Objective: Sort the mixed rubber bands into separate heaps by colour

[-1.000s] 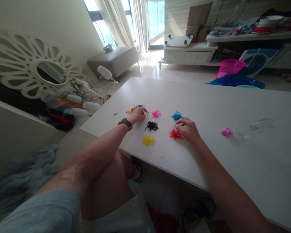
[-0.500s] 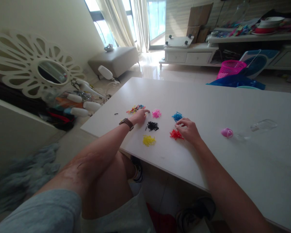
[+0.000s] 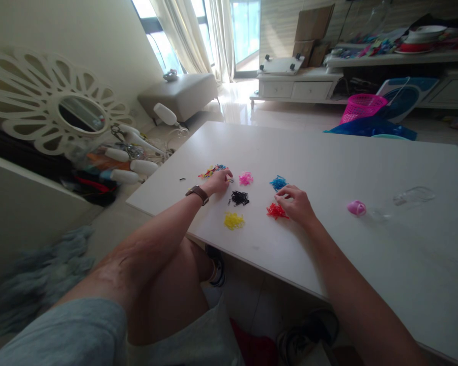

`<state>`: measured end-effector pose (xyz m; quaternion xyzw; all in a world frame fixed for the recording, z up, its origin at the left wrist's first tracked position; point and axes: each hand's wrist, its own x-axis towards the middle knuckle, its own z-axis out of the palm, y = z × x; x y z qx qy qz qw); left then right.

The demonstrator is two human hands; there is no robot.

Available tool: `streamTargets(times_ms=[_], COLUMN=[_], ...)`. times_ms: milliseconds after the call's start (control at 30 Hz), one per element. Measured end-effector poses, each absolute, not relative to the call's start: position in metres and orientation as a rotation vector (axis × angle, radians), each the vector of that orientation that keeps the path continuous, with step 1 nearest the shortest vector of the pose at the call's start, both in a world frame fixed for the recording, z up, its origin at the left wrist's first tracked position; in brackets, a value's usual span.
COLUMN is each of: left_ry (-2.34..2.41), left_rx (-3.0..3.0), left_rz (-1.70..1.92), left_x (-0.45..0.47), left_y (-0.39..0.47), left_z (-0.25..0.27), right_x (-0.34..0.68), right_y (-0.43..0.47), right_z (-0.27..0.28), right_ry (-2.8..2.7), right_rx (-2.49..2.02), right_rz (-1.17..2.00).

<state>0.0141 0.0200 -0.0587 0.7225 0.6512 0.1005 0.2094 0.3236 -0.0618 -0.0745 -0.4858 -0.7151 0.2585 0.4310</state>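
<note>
My left hand (image 3: 218,181) reaches to the mixed-colour pile of small bands (image 3: 213,171), its bent fingers apart and pointing down at the tabletop. A single dark band (image 3: 231,180) lies by its fingertips. My right hand (image 3: 295,201) hovers between the blue bands (image 3: 278,183) and the red bands (image 3: 277,211), thumb and forefinger pinched together; whatever is between them is too small to make out. Around the hands lie a pink pile (image 3: 246,178), a black pile (image 3: 239,198) and a yellow pile (image 3: 234,220). One black band (image 3: 182,179) lies apart at the left.
On the right of the white table (image 3: 328,162) lie a pink egg-shaped object (image 3: 356,208) and a clear bottle (image 3: 414,195). Past the table stand a pink basket (image 3: 362,108) and a low cabinet (image 3: 295,87). A flower-framed mirror (image 3: 82,114) leans at the left.
The fingers of my left hand have drawn back and bent, where the forefinger was stretched towards the pink pile. The dark band at its fingertips has shifted slightly left. My right hand stays put.
</note>
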Motion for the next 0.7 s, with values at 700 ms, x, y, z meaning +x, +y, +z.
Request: streamTargets(times_ms=[700], left_ry=[1.761], left_rx=[2.008], left_rz=[0.347], left_x=[0.021], left_y=[0.018], left_z=[-0.036], right_x=[0.321], right_y=[-0.064], right_z=[-0.071], right_ry=[-1.772], right_rx=[-1.205], right_rz=[0.645])
